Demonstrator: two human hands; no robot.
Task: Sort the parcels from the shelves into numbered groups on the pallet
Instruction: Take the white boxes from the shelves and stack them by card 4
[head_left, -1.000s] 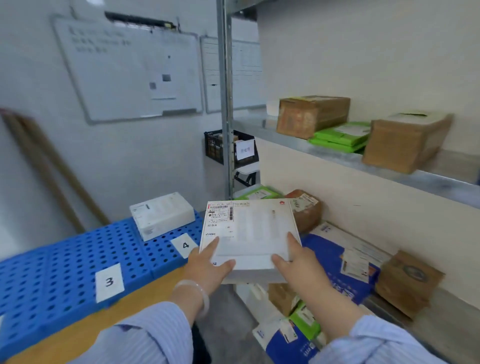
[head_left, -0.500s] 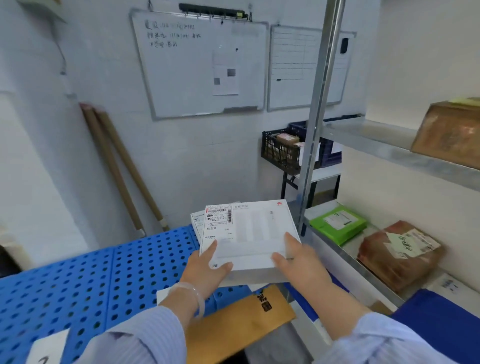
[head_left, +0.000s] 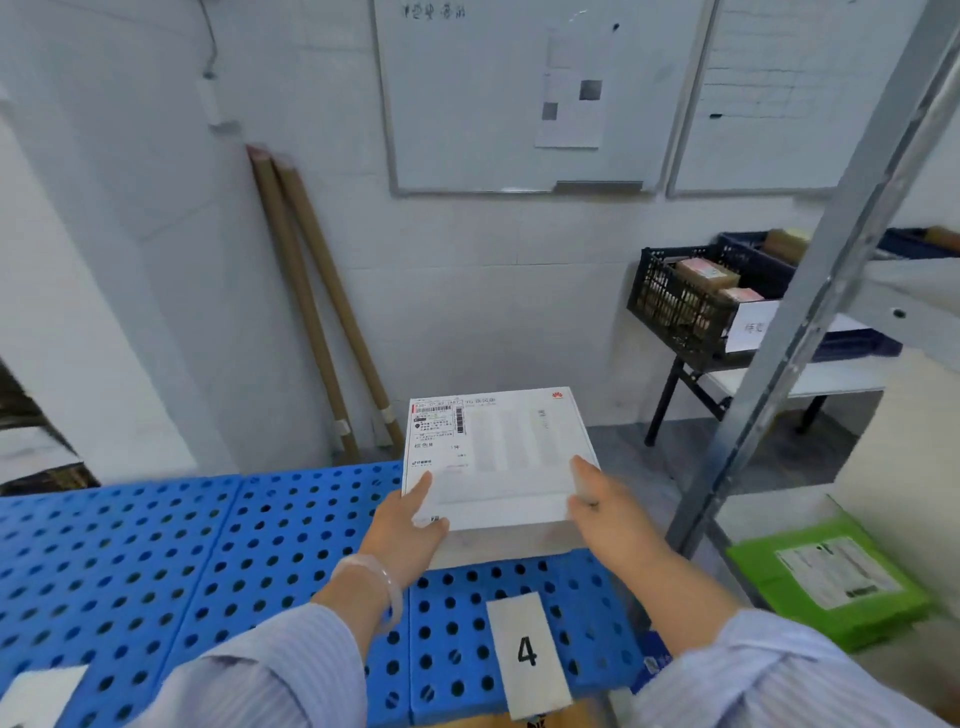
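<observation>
A flat white parcel box (head_left: 506, 452) with a shipping label on its top left is held level above the right end of the blue perforated pallet (head_left: 208, 545). My left hand (head_left: 410, 530) grips its near left corner, thumb on top. My right hand (head_left: 605, 506) grips its near right edge, thumb on top. A white card marked 4 (head_left: 527, 654) lies on the pallet just below and in front of the box. The white parcel seen earlier at group 4 is hidden behind the held box.
A grey metal shelf upright (head_left: 810, 322) rises at the right, with a green parcel (head_left: 831, 577) on the low shelf beside it. A black crate (head_left: 691, 301) of parcels sits on a small table behind. Two wooden poles (head_left: 311, 312) lean on the wall. Whiteboards hang above.
My view has swung left from the shelves toward the pallet. Both hands have carried the white box from the shelf side to above the pallet's group 4 area.
</observation>
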